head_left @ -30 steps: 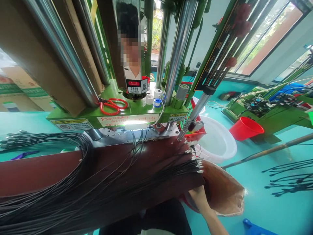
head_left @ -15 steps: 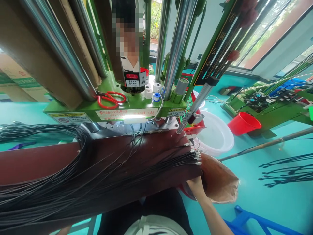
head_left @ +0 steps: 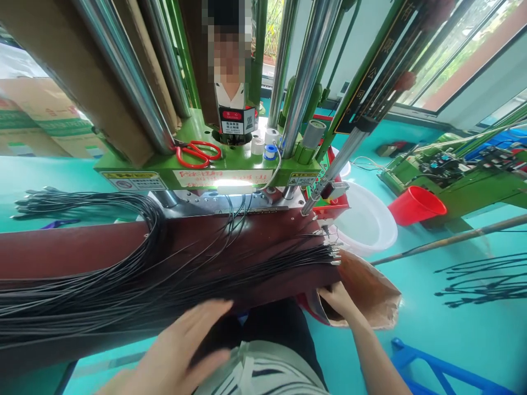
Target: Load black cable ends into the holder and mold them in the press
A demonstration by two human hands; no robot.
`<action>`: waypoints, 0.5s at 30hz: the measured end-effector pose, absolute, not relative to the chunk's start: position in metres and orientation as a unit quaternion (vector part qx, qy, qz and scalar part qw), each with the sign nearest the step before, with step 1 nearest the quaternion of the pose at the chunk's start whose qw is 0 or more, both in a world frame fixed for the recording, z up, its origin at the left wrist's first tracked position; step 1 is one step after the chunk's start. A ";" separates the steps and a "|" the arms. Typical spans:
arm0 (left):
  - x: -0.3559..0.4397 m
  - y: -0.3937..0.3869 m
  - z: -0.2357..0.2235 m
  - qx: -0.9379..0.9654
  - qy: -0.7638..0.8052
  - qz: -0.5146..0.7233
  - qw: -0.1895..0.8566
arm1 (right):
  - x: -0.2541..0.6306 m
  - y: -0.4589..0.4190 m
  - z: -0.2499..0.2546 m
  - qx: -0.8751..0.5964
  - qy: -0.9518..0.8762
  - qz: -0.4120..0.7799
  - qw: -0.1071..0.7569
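A thick bundle of black wires [head_left: 135,291] with metal tips lies across a dark red bench top [head_left: 82,247]. My left hand [head_left: 181,351] hovers low at the bench's near edge, fingers stretched out flat and holding nothing. My right hand [head_left: 340,300] is at the mouth of a brown paper bag [head_left: 370,291] that hangs off the bench's right end, just below the wire tips [head_left: 331,255]. Its fingers curl at the bag's rim; whether they grip it is hidden.
A green press [head_left: 230,164] with steel columns stands behind the bench, red scissors [head_left: 197,153] and tape rolls on its base. Another person stands behind it. A white basin [head_left: 366,222], a red bucket [head_left: 415,206] and loose wires [head_left: 481,282] lie on the teal floor at right.
My left hand has come into view from below, open near the bench edge. My right hand stays at the paper bag. The view has shifted slightly down and right.
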State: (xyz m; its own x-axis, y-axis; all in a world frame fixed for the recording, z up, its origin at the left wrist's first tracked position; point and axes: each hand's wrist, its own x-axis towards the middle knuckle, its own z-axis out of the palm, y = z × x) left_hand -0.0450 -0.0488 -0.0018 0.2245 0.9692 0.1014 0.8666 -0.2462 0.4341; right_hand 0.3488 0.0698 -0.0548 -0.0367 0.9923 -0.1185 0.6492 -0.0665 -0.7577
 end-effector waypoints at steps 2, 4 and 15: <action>-0.005 -0.009 0.018 0.830 0.524 0.162 0.102 | 0.349 0.070 -0.051 -0.642 -0.654 0.325 0.234; 0.028 0.030 0.031 0.831 0.538 0.138 0.040 | 0.350 0.068 -0.044 -0.634 -0.672 0.317 0.214; 0.045 0.099 0.043 0.872 0.484 -0.035 0.070 | 0.347 0.033 0.013 -0.551 -0.732 0.384 0.118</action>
